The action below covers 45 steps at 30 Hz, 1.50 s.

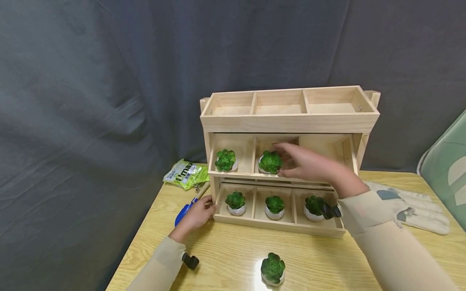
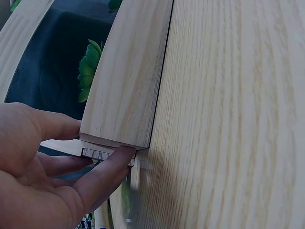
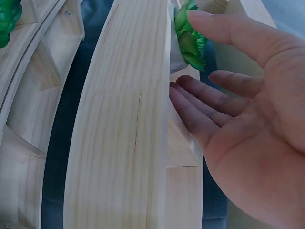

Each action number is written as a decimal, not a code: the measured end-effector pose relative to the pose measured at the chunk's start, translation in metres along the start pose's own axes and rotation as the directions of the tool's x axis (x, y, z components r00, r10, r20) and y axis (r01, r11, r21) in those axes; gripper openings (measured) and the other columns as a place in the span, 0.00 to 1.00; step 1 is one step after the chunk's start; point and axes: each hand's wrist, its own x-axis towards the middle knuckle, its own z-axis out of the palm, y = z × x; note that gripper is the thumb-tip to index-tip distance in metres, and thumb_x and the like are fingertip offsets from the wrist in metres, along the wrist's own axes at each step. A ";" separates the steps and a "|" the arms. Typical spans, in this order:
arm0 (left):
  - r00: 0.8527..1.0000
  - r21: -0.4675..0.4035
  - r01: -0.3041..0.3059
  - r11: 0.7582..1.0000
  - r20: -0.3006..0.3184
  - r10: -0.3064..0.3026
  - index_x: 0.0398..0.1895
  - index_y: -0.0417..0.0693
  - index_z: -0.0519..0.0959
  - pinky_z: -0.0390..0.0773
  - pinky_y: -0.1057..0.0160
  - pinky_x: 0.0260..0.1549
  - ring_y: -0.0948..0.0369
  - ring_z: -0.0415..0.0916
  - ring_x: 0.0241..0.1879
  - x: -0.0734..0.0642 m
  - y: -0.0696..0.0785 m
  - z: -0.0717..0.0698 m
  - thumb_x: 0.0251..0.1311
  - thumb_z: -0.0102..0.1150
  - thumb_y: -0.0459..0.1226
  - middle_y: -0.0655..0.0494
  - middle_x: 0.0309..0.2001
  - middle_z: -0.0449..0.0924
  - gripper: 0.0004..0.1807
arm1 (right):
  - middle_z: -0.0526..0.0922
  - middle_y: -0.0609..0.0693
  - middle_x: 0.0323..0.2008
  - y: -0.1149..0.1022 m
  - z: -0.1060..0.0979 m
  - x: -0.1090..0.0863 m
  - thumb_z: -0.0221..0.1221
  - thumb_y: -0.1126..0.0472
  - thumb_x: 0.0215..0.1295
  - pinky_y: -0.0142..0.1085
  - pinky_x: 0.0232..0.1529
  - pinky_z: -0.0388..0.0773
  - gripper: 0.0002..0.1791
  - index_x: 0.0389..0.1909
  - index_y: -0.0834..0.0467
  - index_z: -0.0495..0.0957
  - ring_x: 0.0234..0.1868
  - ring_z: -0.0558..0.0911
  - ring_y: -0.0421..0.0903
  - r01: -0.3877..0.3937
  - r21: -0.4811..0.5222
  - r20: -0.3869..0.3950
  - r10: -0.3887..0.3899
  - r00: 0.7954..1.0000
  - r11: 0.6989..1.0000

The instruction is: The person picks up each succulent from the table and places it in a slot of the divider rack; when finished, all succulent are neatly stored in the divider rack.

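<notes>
A three-tier wooden plant stand [image 1: 291, 123] has divided trays. My right hand [image 1: 303, 161] is at the middle tier, beside a potted succulent [image 1: 270, 162] in the centre compartment. In the right wrist view the thumb's tip meets the green leaves [image 3: 188, 40], while the other fingers extend loosely below the pot, not wrapped around it. With my left hand [image 1: 198, 213] I hold the lower left corner of the stand; the left wrist view shows fingers around the end of the front board [image 2: 121, 86]. Another succulent [image 1: 225, 160] sits in the middle tier's left compartment.
The bottom tier holds three potted succulents, one [image 1: 274, 205] at its centre. One more succulent [image 1: 273, 268] stands on the table in front. A green-white packet [image 1: 187, 173] and a blue-bladed tool [image 1: 183, 212] lie left; pale gloves [image 1: 418, 208] lie right.
</notes>
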 end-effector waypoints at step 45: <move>1.000 0.035 -0.021 0.999 -0.014 0.022 0.79 0.38 0.67 0.89 0.52 0.48 0.40 0.83 0.63 -0.001 -0.001 -0.001 0.81 0.53 0.38 0.32 0.71 0.76 0.28 | 0.78 0.47 0.72 -0.021 0.109 -0.103 0.69 0.41 0.71 0.45 0.64 0.85 0.40 0.79 0.43 0.65 0.66 0.83 0.50 0.090 0.100 -0.023 -0.088 0.996 0.991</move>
